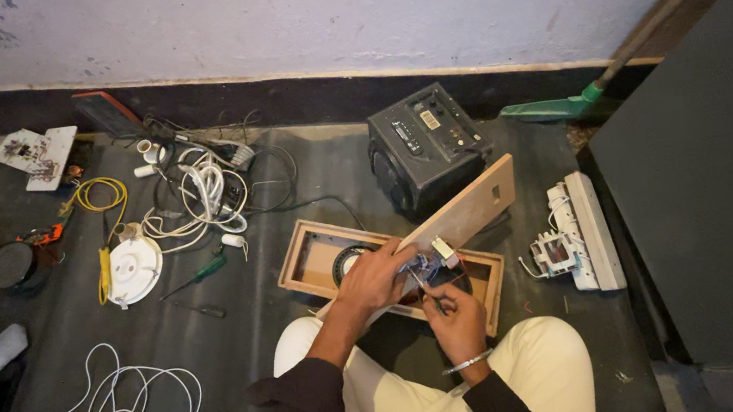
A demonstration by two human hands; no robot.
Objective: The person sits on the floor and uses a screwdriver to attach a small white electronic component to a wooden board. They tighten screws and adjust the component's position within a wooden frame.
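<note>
Wooden back panel (465, 212) slants up-right from both hands: left hand (375, 275) grips its lower end, right hand (455, 316) pinches a thin probe (423, 290) below it.

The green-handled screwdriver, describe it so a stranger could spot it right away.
Start at the open wooden box on the dark floor. Left of it, beside the round white disc, lies the screwdriver. Its green handle separates it from the darker tool just below.

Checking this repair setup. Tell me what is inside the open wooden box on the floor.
Inside the wooden box a round black speaker shows at its left end. The left hand, right hand and the wooden panel they work on cover the middle and right part.
</note>
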